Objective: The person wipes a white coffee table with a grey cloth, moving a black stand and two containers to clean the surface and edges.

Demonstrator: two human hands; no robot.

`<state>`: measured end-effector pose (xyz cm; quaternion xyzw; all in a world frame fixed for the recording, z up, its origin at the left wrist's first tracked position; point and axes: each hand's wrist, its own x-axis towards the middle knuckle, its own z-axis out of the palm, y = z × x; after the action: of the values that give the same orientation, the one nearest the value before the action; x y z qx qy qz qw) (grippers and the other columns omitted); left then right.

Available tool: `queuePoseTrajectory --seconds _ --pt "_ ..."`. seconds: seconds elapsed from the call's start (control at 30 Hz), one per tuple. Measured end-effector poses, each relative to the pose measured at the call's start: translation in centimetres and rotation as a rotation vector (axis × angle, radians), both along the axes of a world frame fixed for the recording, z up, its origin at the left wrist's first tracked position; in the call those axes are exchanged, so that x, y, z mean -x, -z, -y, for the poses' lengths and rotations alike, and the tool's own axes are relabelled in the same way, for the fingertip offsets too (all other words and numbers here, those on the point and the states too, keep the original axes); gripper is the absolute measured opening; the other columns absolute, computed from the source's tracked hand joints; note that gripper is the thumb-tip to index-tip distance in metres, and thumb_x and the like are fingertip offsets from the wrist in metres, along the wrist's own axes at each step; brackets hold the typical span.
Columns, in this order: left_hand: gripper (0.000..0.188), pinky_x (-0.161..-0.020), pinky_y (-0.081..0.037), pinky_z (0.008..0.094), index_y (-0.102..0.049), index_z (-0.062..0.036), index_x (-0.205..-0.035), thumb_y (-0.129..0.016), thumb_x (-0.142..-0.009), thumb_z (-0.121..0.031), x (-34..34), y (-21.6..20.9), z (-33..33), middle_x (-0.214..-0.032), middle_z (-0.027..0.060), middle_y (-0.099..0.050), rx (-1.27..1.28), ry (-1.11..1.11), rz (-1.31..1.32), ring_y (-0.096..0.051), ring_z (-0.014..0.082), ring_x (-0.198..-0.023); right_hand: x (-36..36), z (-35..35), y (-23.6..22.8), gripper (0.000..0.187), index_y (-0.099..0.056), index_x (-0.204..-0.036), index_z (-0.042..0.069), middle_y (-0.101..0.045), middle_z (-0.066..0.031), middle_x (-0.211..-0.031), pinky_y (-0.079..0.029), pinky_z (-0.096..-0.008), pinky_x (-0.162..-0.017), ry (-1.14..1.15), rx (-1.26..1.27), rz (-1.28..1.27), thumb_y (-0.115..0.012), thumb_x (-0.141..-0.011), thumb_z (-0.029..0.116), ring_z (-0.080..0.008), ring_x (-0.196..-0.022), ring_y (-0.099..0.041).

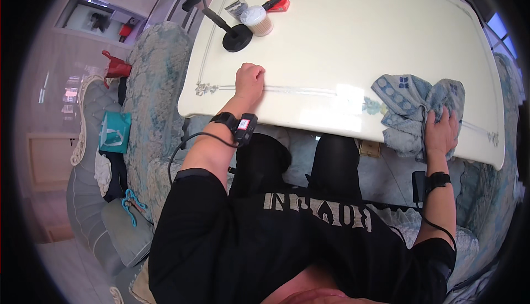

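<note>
My right hand (440, 133) rests on a bunched blue-and-grey patterned cloth (408, 97) at the table's near right edge. Its fingers bend over the folds, and part of the cloth hangs past the edge. On the left, my left hand (250, 83) is curled into a fist on the white tabletop (314, 50), with nothing showing in it. Beyond that fist stand a black round-based stand (237, 38) and a clear tub of thin sticks (257, 21).
A red packet (279, 5), a black cylindrical object (274, 0) and a small grey packet (236, 9) lie near the tub. A patterned sofa (157, 78) stands left of the table, with a teal bag (115, 132) and a red bag (116, 65) beyond it.
</note>
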<state>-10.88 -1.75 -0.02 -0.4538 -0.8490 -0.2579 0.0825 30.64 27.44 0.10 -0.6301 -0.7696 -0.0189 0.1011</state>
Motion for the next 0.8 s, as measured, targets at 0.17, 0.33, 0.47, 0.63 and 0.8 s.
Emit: queuePoseTrajectory --seconds 0.17,0.33,0.47,0.63,0.8 --pt "0.007 -0.072 -0.046 0.0408 -0.065 -0.0067 -0.08 -0.062 -0.074 -0.004 -4.5 0.3 0.6 -0.083 0.0118 -0.059 -0.043 0.298 -0.035 -0.055 0.0318 -0.082 0.4 0.2 -0.5 0.055 -0.049 -0.132 0.023 -0.037 -0.0065 -0.145 -0.026 -0.0578 -0.102 0.02 0.033 0.035 -0.05 -0.085 0.051 -0.0275 -0.135 -0.031" --pt "0.013 -0.071 -0.047 0.0377 -0.066 -0.0055 -0.087 -0.065 -0.075 -0.001 -5.0 -0.3 0.0 -0.083 0.0115 -0.059 -0.064 0.275 -0.031 -0.056 0.0302 -0.081 0.1 -0.2 0.2 0.056 -0.053 -0.129 0.021 -0.04 -0.0098 -0.143 -0.025 -0.0605 -0.1 -0.013 -0.017 -0.037 -0.051 -0.082 0.05 -0.0286 -0.135 -0.032" --pt "0.012 -0.076 -0.046 0.0404 -0.066 -0.0056 -0.087 -0.066 -0.075 -0.01 -5.6 -0.4 1.0 -0.085 0.0118 -0.059 0.117 0.139 0.092 -0.055 0.0313 -0.086 0.2 0.0 -0.2 0.056 -0.052 -0.13 0.021 -0.04 -0.0095 -0.143 -0.025 -0.0602 -0.101 0.007 0.015 -0.032 -0.051 -0.082 0.05 -0.0286 -0.135 -0.031" --pt "0.008 -0.075 -0.046 0.0402 -0.064 -0.0068 -0.08 -0.067 -0.074 -0.012 -5.1 -0.7 0.6 -0.084 0.0101 -0.059 0.028 0.178 0.062 -0.055 0.0303 -0.086 0.3 0.3 -0.5 0.056 -0.052 -0.13 0.022 -0.039 -0.0092 -0.144 -0.025 -0.0601 -0.101 0.004 0.015 -0.034 -0.051 -0.082 0.05 -0.0285 -0.134 -0.032" --pt "0.008 -0.076 -0.045 0.0398 -0.064 -0.0074 -0.077 -0.068 -0.072 -0.012 -5.3 -0.3 0.8 -0.084 0.0098 -0.059 -0.008 0.149 0.136 -0.055 0.0302 -0.086 0.3 0.1 -0.2 0.057 -0.052 -0.131 0.022 -0.039 -0.0093 -0.144 -0.025 -0.0603 -0.101 0.009 0.005 -0.027 -0.051 -0.082 0.05 -0.0286 -0.134 -0.032"
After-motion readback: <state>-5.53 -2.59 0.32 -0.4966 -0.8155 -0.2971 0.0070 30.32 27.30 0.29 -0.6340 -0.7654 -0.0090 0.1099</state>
